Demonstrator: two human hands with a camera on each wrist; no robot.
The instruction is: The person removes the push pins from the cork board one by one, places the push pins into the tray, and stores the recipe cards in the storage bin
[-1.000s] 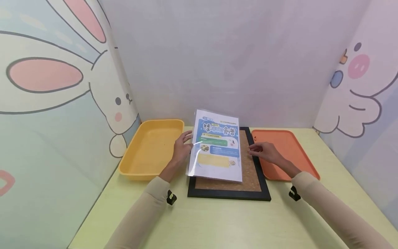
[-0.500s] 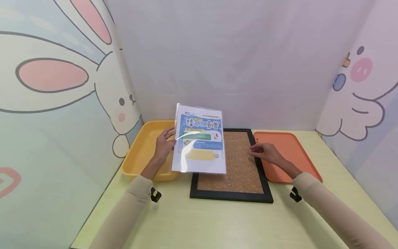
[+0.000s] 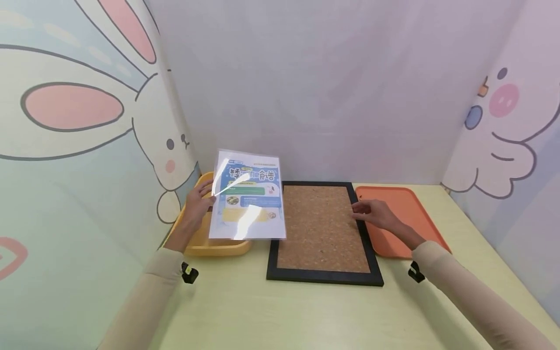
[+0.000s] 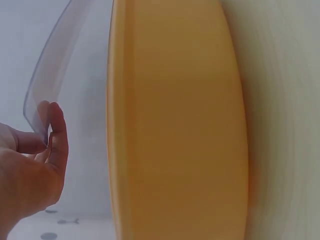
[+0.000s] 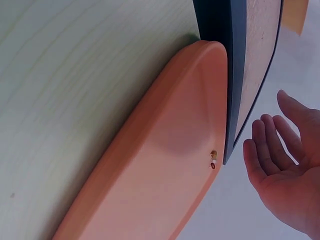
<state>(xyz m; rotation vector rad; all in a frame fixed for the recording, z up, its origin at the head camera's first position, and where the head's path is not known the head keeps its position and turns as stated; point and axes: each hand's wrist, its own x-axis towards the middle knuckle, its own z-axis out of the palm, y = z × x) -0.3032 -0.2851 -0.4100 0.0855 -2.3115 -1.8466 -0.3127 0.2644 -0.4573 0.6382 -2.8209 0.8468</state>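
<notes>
My left hand pinches the left edge of a printed sheet in a clear, shiny film, thumb on one side and fingers on the other in the left wrist view. The sheet is held up in front of the yellow tray, hiding much of it. A cork board with a black frame lies on the table to the sheet's right. Above the board's right side my right hand hovers with loosely bent fingers and nothing in it. The right wrist view shows that hand apart from the frame.
An orange tray lies right of the board, its rim against the black frame in the right wrist view. Two tiny brownish bits sit near its edge. Walls printed with cartoon animals stand at the back and both sides of the pale table.
My left hand has carried the sheet leftward, off the cork board and over to the yellow tray. The board's cork is now uncovered. My right hand has stayed nearly still.
</notes>
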